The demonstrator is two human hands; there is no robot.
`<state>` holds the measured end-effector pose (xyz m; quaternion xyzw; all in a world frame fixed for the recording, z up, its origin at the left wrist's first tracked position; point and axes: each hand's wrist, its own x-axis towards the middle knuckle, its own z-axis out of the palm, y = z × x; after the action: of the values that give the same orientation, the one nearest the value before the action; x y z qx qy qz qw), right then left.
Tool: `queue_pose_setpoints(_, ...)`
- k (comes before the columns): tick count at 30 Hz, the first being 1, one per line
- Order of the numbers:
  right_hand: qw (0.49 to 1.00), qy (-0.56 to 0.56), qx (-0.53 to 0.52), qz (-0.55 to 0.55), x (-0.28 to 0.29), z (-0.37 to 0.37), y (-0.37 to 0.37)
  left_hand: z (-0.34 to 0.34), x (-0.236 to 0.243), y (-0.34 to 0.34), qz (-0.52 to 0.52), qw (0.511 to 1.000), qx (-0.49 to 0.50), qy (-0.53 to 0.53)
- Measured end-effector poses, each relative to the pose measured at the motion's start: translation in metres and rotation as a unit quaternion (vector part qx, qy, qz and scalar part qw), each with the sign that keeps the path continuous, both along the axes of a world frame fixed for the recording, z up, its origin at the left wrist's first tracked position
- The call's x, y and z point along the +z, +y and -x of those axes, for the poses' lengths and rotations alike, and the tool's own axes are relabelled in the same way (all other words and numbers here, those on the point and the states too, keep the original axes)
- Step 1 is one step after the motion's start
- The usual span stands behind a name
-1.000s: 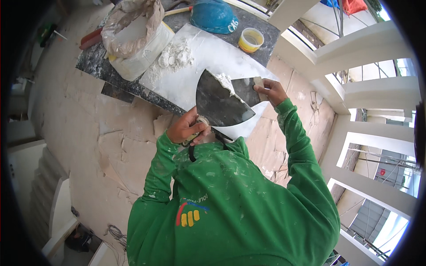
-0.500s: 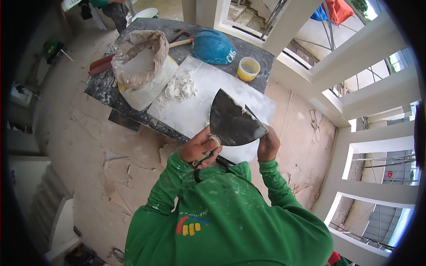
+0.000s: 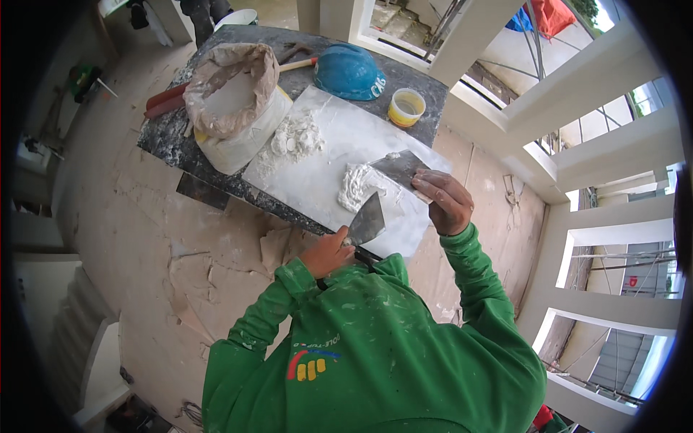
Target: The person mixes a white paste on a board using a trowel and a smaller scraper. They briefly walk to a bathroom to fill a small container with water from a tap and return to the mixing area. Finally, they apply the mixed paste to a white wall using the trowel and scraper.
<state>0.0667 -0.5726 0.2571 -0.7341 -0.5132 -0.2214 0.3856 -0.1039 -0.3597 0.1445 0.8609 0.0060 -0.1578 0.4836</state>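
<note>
My left hand is closed around the handle of a putty knife, its dark triangular blade tilted up over the near edge of a white board. My right hand grips a wide flat scraper by its edge, fingers across the blade's right end. A little white paste sits on the scraper's far edge. Wet white plaster is smeared on the board between the two blades. Farther left on the board lies a lumpy heap of white powder.
A dark table carries the board, an open paper sack of white powder, a blue helmet, a yellow-and-clear plastic tub and a tool with a wooden handle. Window openings line the right wall. Another person stands beyond the table.
My hands have moved apart. The right one went up and rightward with the scraper, now low over the board. The left putty knife's blade now shows, as does the wet plaster.
</note>
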Motion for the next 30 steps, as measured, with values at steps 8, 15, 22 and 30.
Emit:
queue_pose_setpoints(8,0.751,0.617,0.126,0.199,-0.051,-0.067,0.003,-0.002,0.026,0.029,0.390,0.914,-0.080,0.078)
queue_pose_setpoints(15,0.704,0.683,-0.194,-0.011,-0.229,-0.072,-0.130,0.081,0.010,0.064,0.408,0.883,0.231,0.028)
queue_pose_setpoints(22,0.671,0.564,-0.475,0.073,-0.318,-0.002,-0.176,0.154,-0.015,0.061,0.380,0.842,0.376,0.070)
queue_pose_setpoints(30,0.816,0.412,-0.347,0.209,-0.261,-0.111,0.036,0.106,-0.005,0.062,0.371,0.875,0.310,0.031)
